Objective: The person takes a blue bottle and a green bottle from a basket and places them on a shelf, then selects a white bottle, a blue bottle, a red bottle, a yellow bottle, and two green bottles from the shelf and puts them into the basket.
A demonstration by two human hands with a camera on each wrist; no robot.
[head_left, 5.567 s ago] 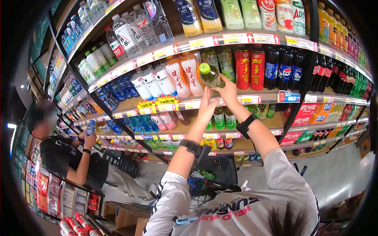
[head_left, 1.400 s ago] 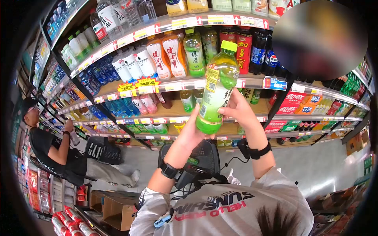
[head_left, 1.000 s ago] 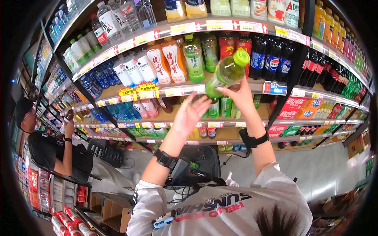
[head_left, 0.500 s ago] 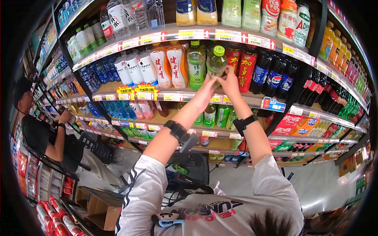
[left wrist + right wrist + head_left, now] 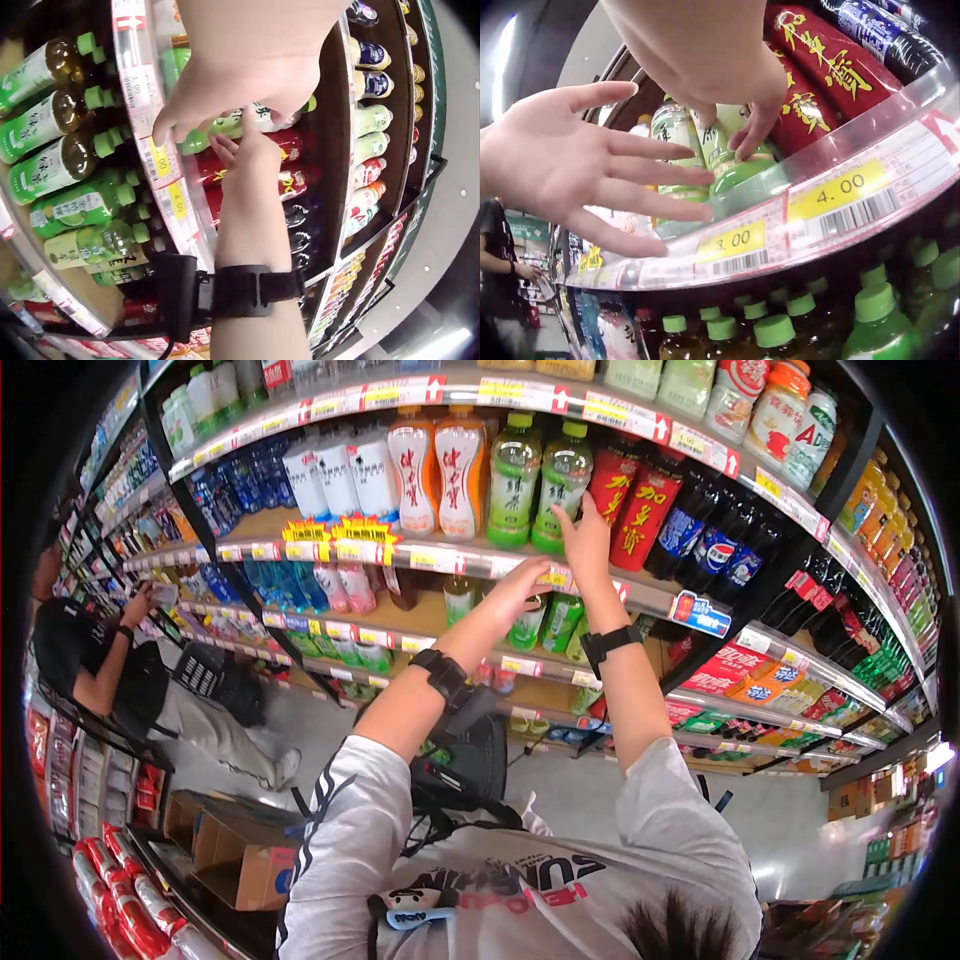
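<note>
A green tea bottle (image 5: 563,475) with a green cap stands upright on the drinks shelf (image 5: 440,559), beside another like it (image 5: 512,478). My right hand (image 5: 583,532) reaches up to it, and in the right wrist view its thumb and fingers (image 5: 751,133) pinch the bottle (image 5: 733,171) low on its body. My left hand (image 5: 520,582) hovers open just below and left of it, by the price strip, holding nothing. In the right wrist view the left hand (image 5: 585,169) has its fingers spread. The left wrist view shows the right hand (image 5: 238,144) at the bottle (image 5: 225,126).
Orange-capped bottles (image 5: 438,465) stand left of the green ones; red bottles (image 5: 628,500) and dark cola bottles (image 5: 720,545) stand to the right. More green bottles (image 5: 545,622) fill the shelf below. A black basket (image 5: 478,755) hangs at my front. A crouching person (image 5: 110,670) and cardboard box (image 5: 235,850) are on the left.
The right hand carried the green tea bottle from in front of me up onto the shelf and stood it beside the other one. The left hand let go and dropped below.
</note>
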